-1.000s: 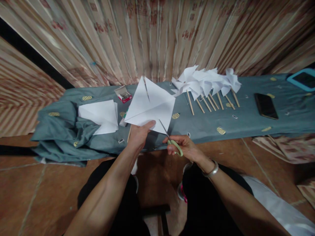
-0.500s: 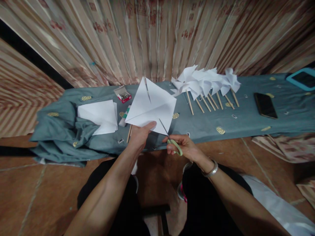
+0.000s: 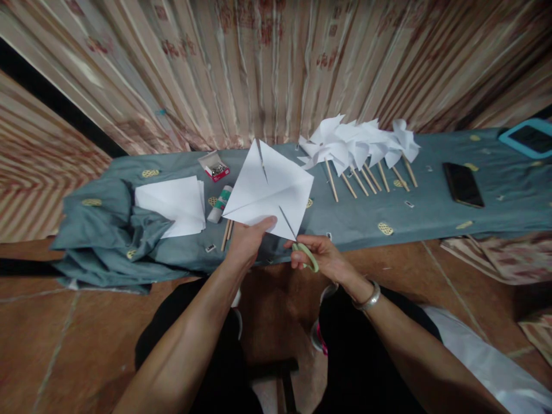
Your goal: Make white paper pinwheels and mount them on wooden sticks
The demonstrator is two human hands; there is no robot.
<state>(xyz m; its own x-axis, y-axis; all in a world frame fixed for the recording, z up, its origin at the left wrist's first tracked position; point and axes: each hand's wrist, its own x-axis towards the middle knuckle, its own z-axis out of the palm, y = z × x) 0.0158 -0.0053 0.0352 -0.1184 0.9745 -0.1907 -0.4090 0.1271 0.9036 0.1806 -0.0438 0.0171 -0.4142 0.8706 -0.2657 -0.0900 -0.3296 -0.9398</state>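
Observation:
A square sheet of white paper, creased across its middle, is pinched at its lower edge by my left hand, thumb on top. A slit runs inward from its top corner. My right hand grips green-handled scissors by the loops. Their blades lie at the paper's bottom corner, along a line running inward from it; whether the blades are fully closed I cannot make out. Left of the paper lie a roll with a green label and wooden sticks, partly under my left hand and the sheet.
On the cloth-covered table lie a paper stack, an open red box of small metal pieces, several white paper pinwheels on sticks, a black phone and a blue-framed device. A patterned curtain hangs behind.
The paper has shifted slightly right and down against the scissors, so its bottom corner now sits deeper at the blades near the handles. More of the green-labelled roll shows.

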